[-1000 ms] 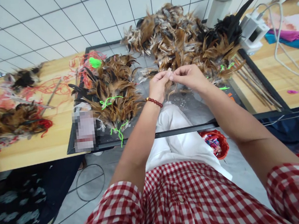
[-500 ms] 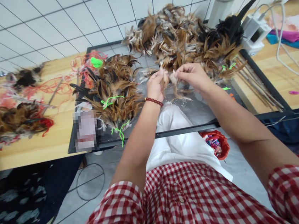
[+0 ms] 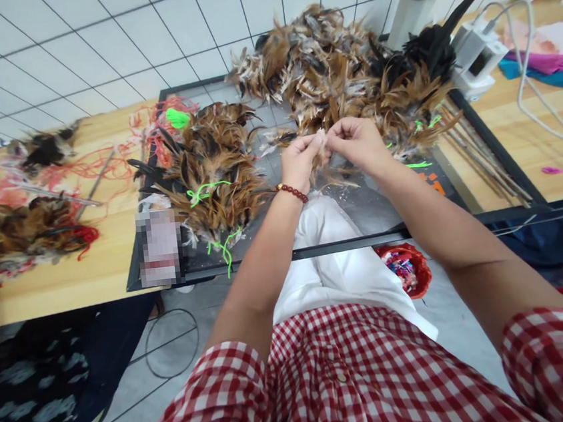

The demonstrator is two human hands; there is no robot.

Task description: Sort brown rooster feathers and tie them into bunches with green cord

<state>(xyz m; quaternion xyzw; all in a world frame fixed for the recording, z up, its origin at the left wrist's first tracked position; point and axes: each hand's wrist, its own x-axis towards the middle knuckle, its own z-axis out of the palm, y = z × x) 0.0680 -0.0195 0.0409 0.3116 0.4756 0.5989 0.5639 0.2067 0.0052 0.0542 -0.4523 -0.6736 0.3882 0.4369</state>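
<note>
My left hand [image 3: 300,162] is closed in a pinch on a few small brown feathers [image 3: 317,161], whose pale quill ends stick up past the fingertips. Close against it, my right hand [image 3: 359,144] also pinches at the pale ends of these feathers; its fingertips partly hide what they grip. Behind both hands rises a large heap of brown and grey feathers [image 3: 316,66]. To the left lie bundled brown feathers [image 3: 220,157] with bright green string [image 3: 209,190] among them. Loose feathers lie on the dark glass panel below my hands.
A dark-framed glass panel [image 3: 266,261] lies on the wooden table [image 3: 115,255]. Thin sticks [image 3: 487,156] and a white plug adapter [image 3: 479,56] with cables are at the right. A red basket [image 3: 422,277] stands below the edge. Another person's clothed leg shows at lower left.
My left hand has moved slightly right, bringing its feathers up against my right hand. The tuft that hung apart under my right hand no longer shows separately.
</note>
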